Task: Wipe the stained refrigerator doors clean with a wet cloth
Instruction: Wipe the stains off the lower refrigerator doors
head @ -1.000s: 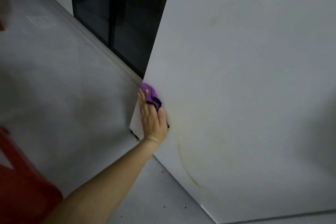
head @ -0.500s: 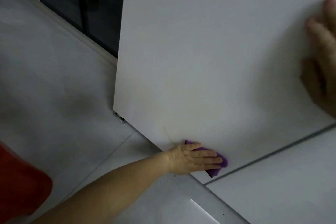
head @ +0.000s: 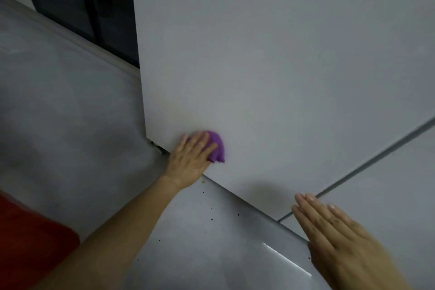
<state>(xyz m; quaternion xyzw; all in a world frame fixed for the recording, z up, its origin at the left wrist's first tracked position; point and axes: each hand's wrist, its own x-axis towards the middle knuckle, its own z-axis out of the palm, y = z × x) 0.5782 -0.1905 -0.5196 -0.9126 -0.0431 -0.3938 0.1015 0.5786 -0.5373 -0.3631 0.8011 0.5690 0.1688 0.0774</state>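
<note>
Pressing purple cloth (head: 217,148) on upright door (head: 259,66), left hand (head: 190,160) flat, right hand (head: 341,242) spread.

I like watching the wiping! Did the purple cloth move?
Yes. The purple cloth slid along the refrigerator door's bottom edge, away from the gap between doors.

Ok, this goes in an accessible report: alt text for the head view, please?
A left hand presses a purple cloth flat against the lower corner of a white fridge door. The right hand, fingers straight, is held near the door's bottom edge.
</note>
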